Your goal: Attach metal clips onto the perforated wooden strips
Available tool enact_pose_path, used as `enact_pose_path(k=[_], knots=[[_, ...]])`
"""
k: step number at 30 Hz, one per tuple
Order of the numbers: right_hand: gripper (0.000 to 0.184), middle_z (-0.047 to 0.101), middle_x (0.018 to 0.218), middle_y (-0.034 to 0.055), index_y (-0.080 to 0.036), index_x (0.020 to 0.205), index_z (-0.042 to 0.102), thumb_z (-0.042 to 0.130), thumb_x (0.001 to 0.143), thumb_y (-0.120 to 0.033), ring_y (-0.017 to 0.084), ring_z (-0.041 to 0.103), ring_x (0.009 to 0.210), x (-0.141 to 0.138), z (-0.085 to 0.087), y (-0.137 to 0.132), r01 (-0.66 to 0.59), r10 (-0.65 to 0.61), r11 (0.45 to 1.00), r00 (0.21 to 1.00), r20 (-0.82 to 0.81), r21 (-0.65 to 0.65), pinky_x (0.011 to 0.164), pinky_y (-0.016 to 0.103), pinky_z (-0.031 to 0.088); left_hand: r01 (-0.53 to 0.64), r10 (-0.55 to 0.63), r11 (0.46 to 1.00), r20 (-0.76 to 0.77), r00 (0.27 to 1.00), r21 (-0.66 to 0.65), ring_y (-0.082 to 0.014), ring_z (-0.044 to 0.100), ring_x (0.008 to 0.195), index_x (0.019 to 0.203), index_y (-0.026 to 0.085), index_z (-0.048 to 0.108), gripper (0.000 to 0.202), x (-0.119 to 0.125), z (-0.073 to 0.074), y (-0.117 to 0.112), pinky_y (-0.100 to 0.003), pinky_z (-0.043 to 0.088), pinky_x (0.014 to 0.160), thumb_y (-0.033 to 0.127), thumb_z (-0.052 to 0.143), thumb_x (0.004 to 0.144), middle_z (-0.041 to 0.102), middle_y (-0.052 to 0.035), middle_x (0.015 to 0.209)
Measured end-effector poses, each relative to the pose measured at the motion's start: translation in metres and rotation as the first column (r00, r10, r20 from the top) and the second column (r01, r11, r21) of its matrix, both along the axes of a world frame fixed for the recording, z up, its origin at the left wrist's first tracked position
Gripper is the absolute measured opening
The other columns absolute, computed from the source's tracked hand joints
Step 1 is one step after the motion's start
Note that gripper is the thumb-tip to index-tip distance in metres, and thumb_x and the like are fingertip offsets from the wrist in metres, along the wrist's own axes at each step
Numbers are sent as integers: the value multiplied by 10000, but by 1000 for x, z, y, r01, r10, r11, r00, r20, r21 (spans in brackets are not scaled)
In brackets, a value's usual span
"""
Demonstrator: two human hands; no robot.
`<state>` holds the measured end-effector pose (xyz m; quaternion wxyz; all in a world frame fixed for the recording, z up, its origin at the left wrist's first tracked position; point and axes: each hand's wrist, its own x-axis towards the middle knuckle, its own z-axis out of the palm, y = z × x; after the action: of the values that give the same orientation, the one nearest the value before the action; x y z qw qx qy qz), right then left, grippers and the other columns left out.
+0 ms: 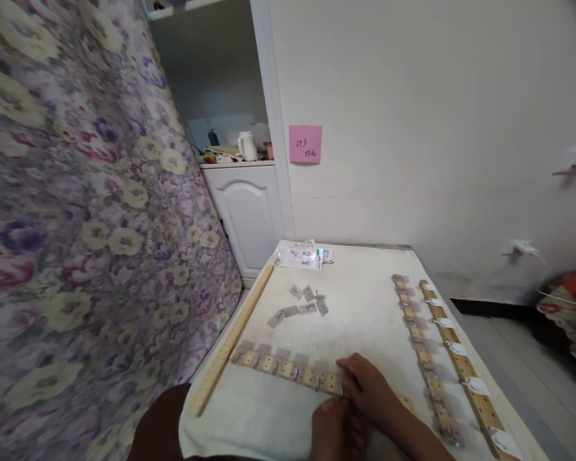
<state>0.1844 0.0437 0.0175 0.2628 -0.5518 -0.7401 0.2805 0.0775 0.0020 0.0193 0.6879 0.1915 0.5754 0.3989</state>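
Observation:
A wooden strip with holes point(267, 363) lies across the near part of the table, with small metal rings and clear plastic tags along it. My right hand point(367, 387) rests over the strip's right portion, fingers bent near a ring. Just below, my left hand point(329, 428) is closed at the strip's near edge, its thumb and fingertips close to my right hand. Whatever the fingers pinch is hidden. Beyond the strip, several loose clear tags point(292, 310) with small metal pieces lie on the cloth.
At the left edge lies a bare perforated wooden bar point(233, 339). On the right are a strip with clear tags point(423, 352) and another with white tags point(461, 355). Flat packets point(298, 257) lie at the back, before the wall. A floral curtain point(100, 211) hangs left.

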Motion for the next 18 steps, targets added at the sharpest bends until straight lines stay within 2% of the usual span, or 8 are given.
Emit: enact_pose_path(k=[9, 18], knots=[[356, 584, 979, 80, -160, 1059, 602, 469, 729, -154, 190, 548, 927, 1, -2, 0, -3, 2, 1000, 1000, -19, -16, 858, 290, 421, -6, 6, 999, -1, 1000, 32, -74, 411, 246, 565, 180, 487, 239, 1, -2, -1, -196, 168, 310, 405, 567, 585, 520, 23, 371], [346, 581, 961, 78, -162, 1041, 598, 458, 725, -146, 189, 542, 901, 2, -3, 0, 4, -4, 1000, 1000, -8, -2, 844, 294, 413, 31, -31, 999, -22, 999, 19, -77, 399, 253, 619, 195, 466, 215, 0, 0, 1, -203, 158, 325, 398, 538, 620, 508, 35, 369]])
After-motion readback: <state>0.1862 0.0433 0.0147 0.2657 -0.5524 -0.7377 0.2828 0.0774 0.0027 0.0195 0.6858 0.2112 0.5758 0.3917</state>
